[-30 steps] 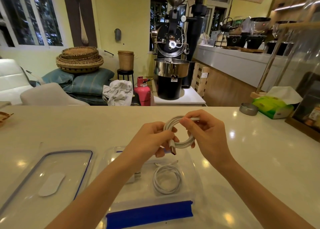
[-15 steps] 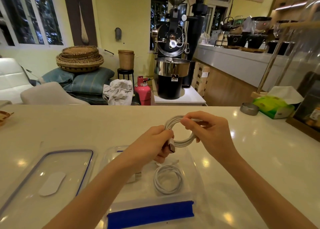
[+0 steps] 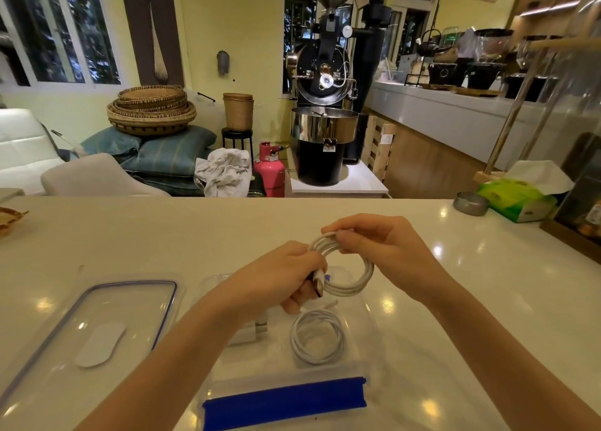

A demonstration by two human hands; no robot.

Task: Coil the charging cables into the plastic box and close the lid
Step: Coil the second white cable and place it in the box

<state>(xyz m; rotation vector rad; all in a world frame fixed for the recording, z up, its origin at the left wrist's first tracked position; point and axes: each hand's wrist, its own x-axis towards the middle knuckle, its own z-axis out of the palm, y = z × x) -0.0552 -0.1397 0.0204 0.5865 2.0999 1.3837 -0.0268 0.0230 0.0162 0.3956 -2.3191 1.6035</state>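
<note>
A white charging cable, wound into a loop, hangs above the clear plastic box between both hands. My left hand pinches its plug end at the loop's left side. At the top of the loop my right hand grips the strands. Inside the box lies a second coiled white cable beside a white charger block, partly hidden by my left forearm. The box's near edge carries a blue strip. The clear lid with a blue rim rests flat to the left of the box.
On the white counter, a green tissue pack and a small metal dish sit at the far right, beside a wooden shelf. A woven item lies at the far left edge. A coffee roaster stands beyond the counter.
The held loop has tilted and dropped slightly toward the box. My right hand shifted its grip to the top of the loop; my left hand keeps the plug end.
</note>
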